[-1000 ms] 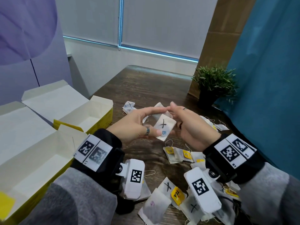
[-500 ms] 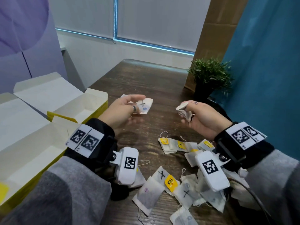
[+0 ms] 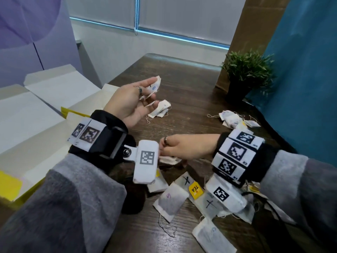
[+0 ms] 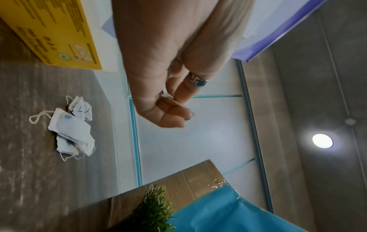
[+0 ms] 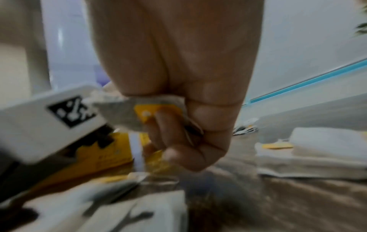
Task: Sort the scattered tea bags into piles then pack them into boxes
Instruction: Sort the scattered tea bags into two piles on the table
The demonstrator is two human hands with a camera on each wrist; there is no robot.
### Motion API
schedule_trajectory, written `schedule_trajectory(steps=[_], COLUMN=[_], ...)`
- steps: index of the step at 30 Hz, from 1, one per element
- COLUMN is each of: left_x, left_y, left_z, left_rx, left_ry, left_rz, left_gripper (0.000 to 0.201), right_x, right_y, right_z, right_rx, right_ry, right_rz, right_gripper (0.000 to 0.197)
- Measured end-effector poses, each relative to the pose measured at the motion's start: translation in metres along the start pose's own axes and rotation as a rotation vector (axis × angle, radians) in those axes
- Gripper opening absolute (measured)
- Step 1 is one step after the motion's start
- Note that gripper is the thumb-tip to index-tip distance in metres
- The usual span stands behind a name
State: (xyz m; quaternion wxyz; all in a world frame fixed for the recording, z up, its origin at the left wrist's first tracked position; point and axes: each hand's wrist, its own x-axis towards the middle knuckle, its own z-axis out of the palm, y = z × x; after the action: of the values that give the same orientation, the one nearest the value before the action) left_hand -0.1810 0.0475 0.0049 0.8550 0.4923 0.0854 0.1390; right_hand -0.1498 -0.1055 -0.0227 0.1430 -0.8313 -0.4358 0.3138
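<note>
My left hand (image 3: pixel 145 94) is raised over the table, its fingers pinching a white tea bag (image 3: pixel 154 86) marked with a black X and a blue dot. The left wrist view shows that pinch (image 4: pixel 168 102). Just under it lies a small pile of blue-marked tea bags (image 3: pixel 160 110), also visible as the pile (image 4: pixel 73 131). My right hand (image 3: pixel 166 152) is low, beside the left wrist camera, and grips a tea bag with a yellow tag (image 5: pixel 157 112). Several loose tea bags (image 3: pixel 171 199) lie scattered near me.
Two open yellow boxes (image 3: pixel 54 99) with white flaps stand at the left. Another pile of tea bags (image 3: pixel 231 118) lies at the right, near a potted plant (image 3: pixel 246 73). A blue curtain and a cardboard sheet border the right side of the dark wooden table (image 3: pixel 187 84).
The hands have parted. My left hand carried the X-marked bag over the far pile. My right hand dropped toward the near scattered bags and now grips a yellow-tagged one.
</note>
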Motion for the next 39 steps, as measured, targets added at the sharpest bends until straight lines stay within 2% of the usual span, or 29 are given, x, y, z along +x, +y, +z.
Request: schedule_trajectory(steps=[1,2,4,5,6,9,10,14,16,17,19,21,23,25,29,32,35,37,39], left_x=[0.000,0.000,-0.001,0.000,0.000,0.000,0.000,0.001,0.000,-0.001,-0.002,-0.004,-0.009,-0.014,-0.014,-0.015,-0.011,-0.005,0.001], left_y=[0.001,0.001,-0.001,-0.002,-0.002,-0.004,-0.004,-0.006,-0.009,-0.011,-0.016,-0.019,-0.019,-0.017,-0.017,-0.020,-0.024,-0.026,-0.028], left_z=[-0.001,-0.001,0.000,0.000,0.001,0.001,0.001,0.001,0.003,0.004,0.007,0.012,0.017,0.020,0.021,0.020,0.015,0.012,0.007], left_rx=[-0.010,-0.008,0.023,0.038,0.047,0.048,0.046,0.070,0.130,0.182,0.286,0.322,0.279,0.193,0.109,0.187,0.243,0.251,0.278], left_ry=[-0.003,-0.005,-0.010,-0.013,-0.015,-0.015,-0.016,-0.012,0.029,0.056,0.082,0.042,-0.059,-0.160,-0.254,-0.297,-0.245,-0.186,-0.131], left_rz=[-0.009,-0.014,-0.015,-0.018,-0.024,-0.033,-0.031,-0.032,-0.015,0.003,0.038,0.011,-0.068,-0.115,-0.076,-0.013,0.063,0.121,0.173], left_gripper=[0.039,0.039,0.038,0.038,0.039,0.043,0.045,0.048,0.045,0.043,0.038,0.033,0.034,0.037,0.058,0.060,0.062,0.062,0.060], right_x=[0.004,0.006,0.009,0.010,0.009,0.001,-0.004,-0.025,-0.036,-0.041,-0.047,-0.049,-0.047,-0.044,-0.035,-0.033,-0.036,-0.039,-0.042], right_y=[-0.003,-0.006,-0.010,-0.011,-0.013,-0.012,-0.011,0.000,0.006,0.009,0.013,0.015,0.016,0.021,0.029,0.033,0.033,0.035,0.038], right_z=[0.002,0.005,0.010,0.012,0.014,0.010,0.007,-0.006,-0.017,-0.024,-0.036,-0.043,-0.044,-0.041,-0.031,-0.031,-0.036,-0.040,-0.043], right_rx=[-0.060,-0.073,-0.120,-0.170,-0.200,-0.176,-0.172,-0.104,-0.077,-0.062,-0.016,-0.037,-0.055,-0.107,-0.076,0.001,0.115,0.261,0.433], right_ry=[-0.006,-0.037,-0.087,-0.086,-0.083,-0.102,-0.086,0.057,0.215,0.345,0.643,0.913,1.054,1.121,1.099,1.054,1.031,1.024,0.993], right_rz=[-0.025,-0.029,-0.026,-0.029,-0.033,-0.024,-0.018,-0.025,-0.045,-0.077,-0.209,-0.394,-0.542,-0.593,-0.577,-0.535,-0.419,-0.333,-0.288], right_gripper=[0.013,0.021,0.055,0.063,0.059,0.030,0.027,0.035,0.034,0.032,0.030,0.025,0.015,0.015,0.018,0.026,0.031,0.037,0.035])
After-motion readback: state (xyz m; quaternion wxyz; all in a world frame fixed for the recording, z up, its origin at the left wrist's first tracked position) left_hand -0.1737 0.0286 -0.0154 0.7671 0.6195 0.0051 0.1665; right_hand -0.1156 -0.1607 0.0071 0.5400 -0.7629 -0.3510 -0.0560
